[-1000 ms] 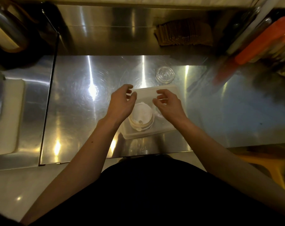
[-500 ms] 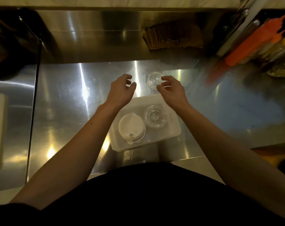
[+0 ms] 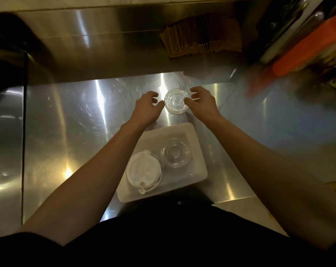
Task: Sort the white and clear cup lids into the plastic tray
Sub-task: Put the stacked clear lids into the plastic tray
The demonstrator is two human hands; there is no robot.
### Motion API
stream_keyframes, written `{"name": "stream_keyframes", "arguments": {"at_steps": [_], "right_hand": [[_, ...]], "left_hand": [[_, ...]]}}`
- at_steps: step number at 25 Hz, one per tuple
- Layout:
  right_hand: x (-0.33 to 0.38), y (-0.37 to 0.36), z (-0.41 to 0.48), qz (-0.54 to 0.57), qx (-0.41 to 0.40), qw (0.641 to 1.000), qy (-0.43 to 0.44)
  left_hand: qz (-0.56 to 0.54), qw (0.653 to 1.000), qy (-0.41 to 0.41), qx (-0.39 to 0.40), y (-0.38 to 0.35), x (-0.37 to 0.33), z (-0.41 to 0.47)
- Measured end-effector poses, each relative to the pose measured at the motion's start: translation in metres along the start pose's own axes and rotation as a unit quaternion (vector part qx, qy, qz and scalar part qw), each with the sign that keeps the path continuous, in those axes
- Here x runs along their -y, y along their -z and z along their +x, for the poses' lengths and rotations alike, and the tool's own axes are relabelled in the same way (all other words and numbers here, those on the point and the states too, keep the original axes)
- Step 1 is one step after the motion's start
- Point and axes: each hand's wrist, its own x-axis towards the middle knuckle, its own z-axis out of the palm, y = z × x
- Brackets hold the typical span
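Observation:
A translucent plastic tray (image 3: 199,151) lies near the front edge of the steel counter. Inside it, a stack of white lids (image 3: 143,170) fills the left side and a stack of clear lids (image 3: 174,155) the right side. Beyond the tray a clear lid (image 3: 175,101) rests on the counter. My left hand (image 3: 147,109) curls at its left rim and my right hand (image 3: 201,104) at its right rim, fingers apart and fingertips close to the lid. Neither hand has a closed grip on it.
A stack of brown paper sleeves (image 3: 201,38) leans against the steel backsplash. Orange and other blurred bottles (image 3: 305,49) crowd the back right. A dark appliance (image 3: 5,47) stands at the back left, and a seam (image 3: 24,151) divides the counter on the left.
Both hands left the tray and reached forward to either side of the clear lid on the counter. The view shifted, so the tray now sits lower in the frame.

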Motion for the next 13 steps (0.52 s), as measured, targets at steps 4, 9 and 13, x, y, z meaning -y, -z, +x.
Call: {"name": "stream_keyframes", "arguments": {"at_steps": [4, 9, 13], "right_hand": [[-0.010, 0.001, 0.022, -0.003, 0.010, 0.999, -0.034], [-0.019, -0.005, 0.041, -0.009, 0.031, 0.998, -0.058], [-0.026, -0.014, 0.049, -0.004, 0.038, 0.996, -0.078]], "left_hand": [[-0.005, 0.999, 0.029, 0.022, -0.013, -0.005, 0.020], [-0.014, 0.997, 0.053, 0.045, -0.026, -0.005, 0.041], [0.012, 0.997, 0.054, 0.054, -0.032, -0.004, 0.049]]}}
